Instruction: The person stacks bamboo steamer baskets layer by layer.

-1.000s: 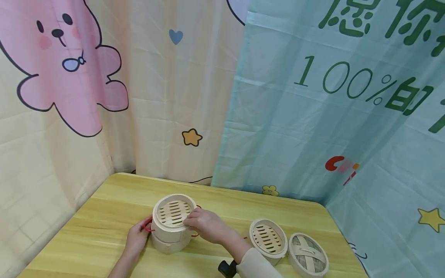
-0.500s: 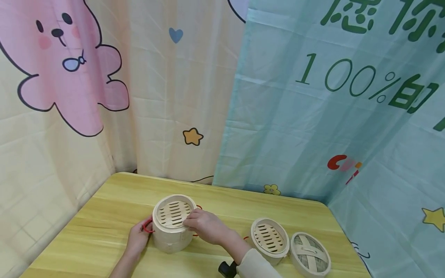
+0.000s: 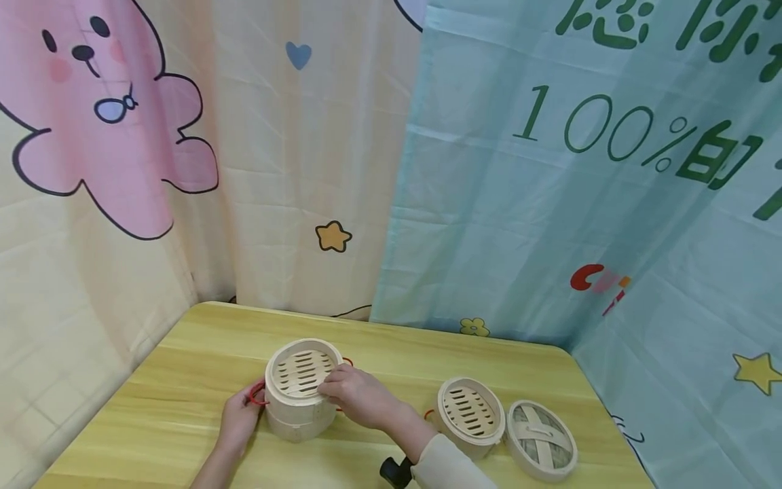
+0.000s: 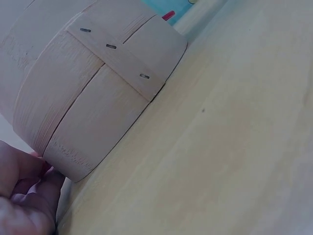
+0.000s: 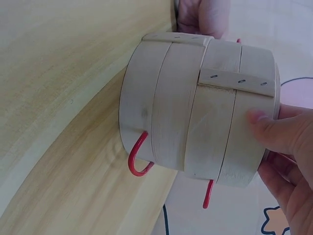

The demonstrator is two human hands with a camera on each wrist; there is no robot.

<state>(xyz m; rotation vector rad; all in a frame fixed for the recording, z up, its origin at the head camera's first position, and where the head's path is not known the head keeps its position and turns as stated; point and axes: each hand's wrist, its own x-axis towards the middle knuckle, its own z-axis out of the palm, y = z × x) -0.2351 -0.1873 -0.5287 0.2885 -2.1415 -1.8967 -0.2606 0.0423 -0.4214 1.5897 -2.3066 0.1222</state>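
Observation:
Two round bamboo steamer baskets stand stacked on the table at centre left in the head view. The upper basket (image 3: 303, 373) has a slatted floor and sits flush on the lower basket (image 5: 146, 107). My left hand (image 3: 239, 420) is at the stack's left side, fingers pinching a red handle (image 3: 256, 394) low down. My right hand (image 3: 362, 397) grips the upper basket's right rim, thumb outside on the wall, fingers over the edge. Red loop handles (image 5: 138, 159) show on the near side in the right wrist view.
Right of the stack stands another slatted steamer basket (image 3: 470, 414), with a woven steamer lid (image 3: 542, 440) beside it. A black object (image 3: 396, 471) shows by my right sleeve. Printed curtains (image 3: 293, 170) hang behind the wooden table (image 3: 183, 380).
The upper basket has settled into line with the lower one; the offset between their walls is gone. Both hands keep their hold, and the head view has shifted slightly.

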